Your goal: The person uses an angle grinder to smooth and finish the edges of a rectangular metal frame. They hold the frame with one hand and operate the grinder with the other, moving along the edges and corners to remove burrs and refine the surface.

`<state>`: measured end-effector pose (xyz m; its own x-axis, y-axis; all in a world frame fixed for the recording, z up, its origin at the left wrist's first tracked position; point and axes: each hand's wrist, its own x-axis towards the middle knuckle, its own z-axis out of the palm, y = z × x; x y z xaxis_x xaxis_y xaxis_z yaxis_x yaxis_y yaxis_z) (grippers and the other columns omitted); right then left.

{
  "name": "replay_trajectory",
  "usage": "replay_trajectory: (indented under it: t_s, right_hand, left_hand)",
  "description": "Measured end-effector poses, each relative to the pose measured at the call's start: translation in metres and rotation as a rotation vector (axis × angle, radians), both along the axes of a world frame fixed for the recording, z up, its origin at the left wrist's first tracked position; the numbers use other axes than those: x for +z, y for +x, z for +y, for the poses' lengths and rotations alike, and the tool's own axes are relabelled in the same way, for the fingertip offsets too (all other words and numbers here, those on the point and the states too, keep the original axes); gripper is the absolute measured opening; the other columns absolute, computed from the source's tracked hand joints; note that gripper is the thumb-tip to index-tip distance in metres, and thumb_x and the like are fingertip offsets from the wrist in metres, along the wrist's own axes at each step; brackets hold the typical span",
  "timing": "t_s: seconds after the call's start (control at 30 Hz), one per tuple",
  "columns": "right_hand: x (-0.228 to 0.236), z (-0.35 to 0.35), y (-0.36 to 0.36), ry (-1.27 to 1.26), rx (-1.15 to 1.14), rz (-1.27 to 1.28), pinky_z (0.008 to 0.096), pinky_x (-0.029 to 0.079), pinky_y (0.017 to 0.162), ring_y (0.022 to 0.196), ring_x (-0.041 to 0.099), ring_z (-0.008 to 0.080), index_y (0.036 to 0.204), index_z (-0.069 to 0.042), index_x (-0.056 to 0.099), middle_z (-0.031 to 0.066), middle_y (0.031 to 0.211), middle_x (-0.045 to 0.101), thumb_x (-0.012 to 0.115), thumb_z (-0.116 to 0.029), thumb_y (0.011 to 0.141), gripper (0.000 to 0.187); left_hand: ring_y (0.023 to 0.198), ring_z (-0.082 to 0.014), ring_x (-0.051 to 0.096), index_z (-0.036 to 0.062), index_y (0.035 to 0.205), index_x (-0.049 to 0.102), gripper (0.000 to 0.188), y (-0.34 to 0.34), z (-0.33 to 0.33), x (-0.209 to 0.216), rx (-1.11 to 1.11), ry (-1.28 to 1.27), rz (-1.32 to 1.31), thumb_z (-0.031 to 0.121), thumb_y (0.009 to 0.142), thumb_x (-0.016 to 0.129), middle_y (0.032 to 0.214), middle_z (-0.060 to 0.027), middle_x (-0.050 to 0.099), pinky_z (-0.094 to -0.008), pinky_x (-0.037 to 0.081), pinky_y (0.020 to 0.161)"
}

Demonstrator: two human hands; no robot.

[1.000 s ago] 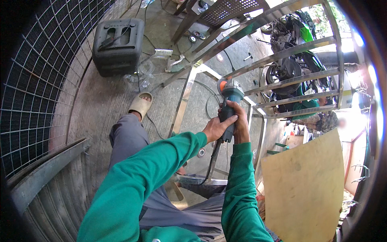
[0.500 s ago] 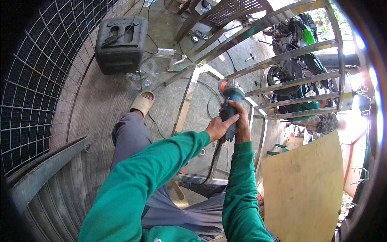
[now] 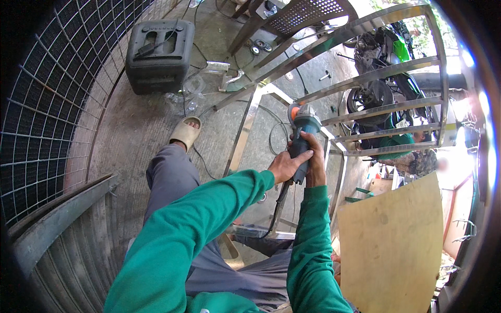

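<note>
An angle grinder (image 3: 306, 125) with a dark teal body and an orange disc is gripped in both my hands. My left hand (image 3: 287, 166) closes round the rear of its body from the left. On the other side my right hand (image 3: 314, 159) wraps the same body, its fingers partly hidden. The disc end points away from me, next to a shiny metal frame (image 3: 243, 136) of square tubing. Whether the disc touches the metal I cannot tell. A black cord (image 3: 277, 208) trails from the tool's back end toward me.
Slatted metal rails (image 3: 383, 110) rise at the right, with a green and black motorcycle (image 3: 373, 96) behind them. A plywood sheet (image 3: 391, 240) leans at the lower right. At far left are a black plastic container (image 3: 156, 70) and wire mesh (image 3: 49, 115). A brown chair (image 3: 308, 16) stands at the back.
The grinder and both hands have shifted very slightly to the right. The view has moved a little too; my grip looks the same.
</note>
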<state>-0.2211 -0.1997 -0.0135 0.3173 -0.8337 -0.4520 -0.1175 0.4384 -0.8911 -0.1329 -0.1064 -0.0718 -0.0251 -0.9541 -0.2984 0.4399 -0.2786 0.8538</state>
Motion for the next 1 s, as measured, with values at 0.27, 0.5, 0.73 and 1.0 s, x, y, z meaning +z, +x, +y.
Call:
replay_trajectory:
  t_s: [0.27, 0.5, 0.73, 1.0]
  right_hand:
    - [0.002, 0.000, 0.002, 0.002, -0.009, 0.033, 0.0376, 0.062, 0.070, 0.079, 0.074, 0.0266, 0.110, 0.003, 0.064, 0.0159, 0.096, 0.072, 0.073, -0.024, 0.091, 0.035]
    - [0.008, 0.004, -0.001, -0.070, 0.007, 0.001, 0.0367, 0.061, 0.072, 0.082, 0.074, 0.0260, 0.111, 0.005, 0.065, 0.0155, 0.095, 0.072, 0.073, -0.027, 0.091, 0.038]
    - [0.000, -0.001, 0.004, -0.005, 0.001, -0.011, 0.0379, 0.061, 0.072, 0.079, 0.074, 0.0272, 0.112, 0.006, 0.065, 0.0149, 0.093, 0.072, 0.074, -0.025, 0.091, 0.039]
    - [-0.001, -0.002, -0.004, -0.006, 0.002, -0.040, 0.0372, 0.062, 0.072, 0.080, 0.074, 0.0262, 0.111, 0.006, 0.063, 0.0165, 0.097, 0.072, 0.073, -0.026, 0.091, 0.039]
  left_hand:
    - [0.093, -0.0258, 0.076, 0.0037, 0.111, 0.077, 0.074, 0.000, 0.000, 0.000, -0.013, 0.017, 0.007, 0.074, 0.092, 0.061, 0.095, -0.0132, 0.077, -0.0361, 0.057, 0.084]
    - [0.093, -0.0249, 0.076, 0.0037, 0.111, 0.077, 0.074, -0.001, 0.002, 0.005, 0.016, -0.049, -0.006, 0.074, 0.092, 0.062, 0.095, -0.0131, 0.077, -0.0353, 0.057, 0.083]
    - [0.089, -0.0237, 0.076, 0.0018, 0.108, 0.077, 0.074, 0.002, 0.001, 0.001, -0.010, 0.013, 0.002, 0.073, 0.093, 0.063, 0.093, -0.0129, 0.077, -0.0349, 0.058, 0.078]
    - [0.089, -0.0238, 0.076, 0.0022, 0.108, 0.077, 0.071, -0.008, -0.002, 0.000, 0.062, -0.020, -0.017, 0.071, 0.093, 0.064, 0.093, -0.0128, 0.077, -0.0353, 0.058, 0.079]
